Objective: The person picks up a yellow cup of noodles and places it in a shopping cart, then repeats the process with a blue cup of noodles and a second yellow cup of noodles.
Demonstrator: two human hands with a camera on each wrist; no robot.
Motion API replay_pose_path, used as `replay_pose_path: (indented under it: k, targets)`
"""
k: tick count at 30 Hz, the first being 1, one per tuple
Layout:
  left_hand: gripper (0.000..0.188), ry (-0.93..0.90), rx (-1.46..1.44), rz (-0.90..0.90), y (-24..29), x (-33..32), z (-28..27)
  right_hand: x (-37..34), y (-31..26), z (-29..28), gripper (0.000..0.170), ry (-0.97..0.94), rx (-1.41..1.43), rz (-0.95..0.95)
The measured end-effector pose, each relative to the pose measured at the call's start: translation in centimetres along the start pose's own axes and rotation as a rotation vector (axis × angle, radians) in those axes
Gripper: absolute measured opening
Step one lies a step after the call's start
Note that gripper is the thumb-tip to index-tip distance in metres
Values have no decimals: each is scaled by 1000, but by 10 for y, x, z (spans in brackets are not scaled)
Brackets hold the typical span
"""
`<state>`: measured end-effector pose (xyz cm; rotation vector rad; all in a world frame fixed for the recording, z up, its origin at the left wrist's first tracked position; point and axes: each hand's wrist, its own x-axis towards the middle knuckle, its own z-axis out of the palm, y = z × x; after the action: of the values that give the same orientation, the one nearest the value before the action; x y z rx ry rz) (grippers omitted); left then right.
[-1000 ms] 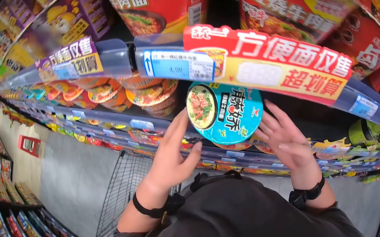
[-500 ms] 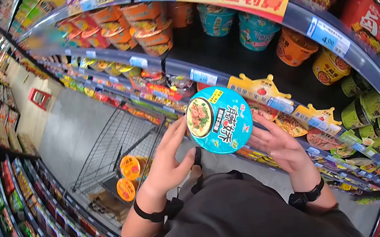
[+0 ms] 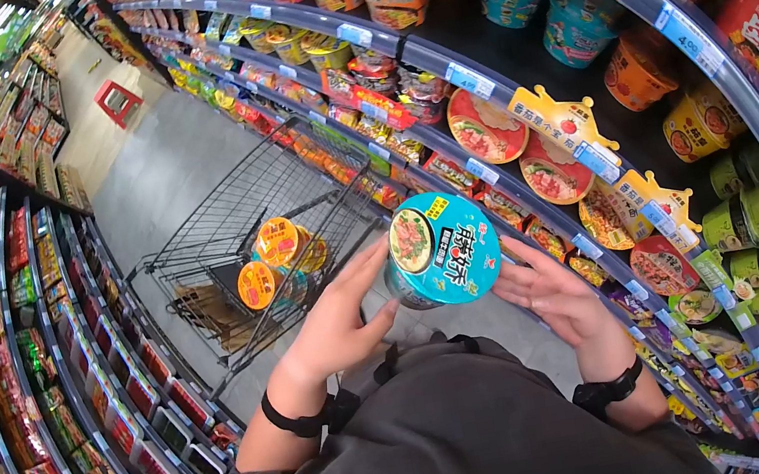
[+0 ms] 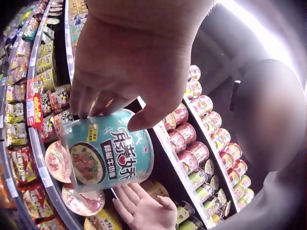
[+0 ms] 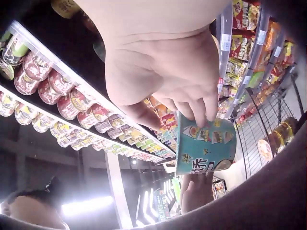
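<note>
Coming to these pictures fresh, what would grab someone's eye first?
Most likely the teal noodle cup, held up in front of the dark shirt between the left hand and the right hand. Next, probably the orange-lidded cups in the wire cart beyond the left hand, then the yellow crown-shaped signs along the shelf edge on the right.
</note>
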<state>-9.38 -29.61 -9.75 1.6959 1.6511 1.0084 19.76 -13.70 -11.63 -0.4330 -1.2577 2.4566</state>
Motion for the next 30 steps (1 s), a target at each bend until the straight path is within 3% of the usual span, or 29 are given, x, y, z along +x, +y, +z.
replay_pose_path:
  k: [10, 18, 22, 30]
  targets:
    - [74, 148, 19, -156, -41, -100, -70, 88, 48, 69, 90, -215, -43, 177]
    - [72, 343, -13, -372, -93, -232, -159, 199, 125, 190, 88, -441, -108, 388]
    - [67, 480, 9, -398, -123, -291, -191, 246, 163, 250, 86, -545, -130, 491]
    - [68, 486, -58, -486, -179, -359, -236, 305, 228, 303, 87, -512, -131, 586]
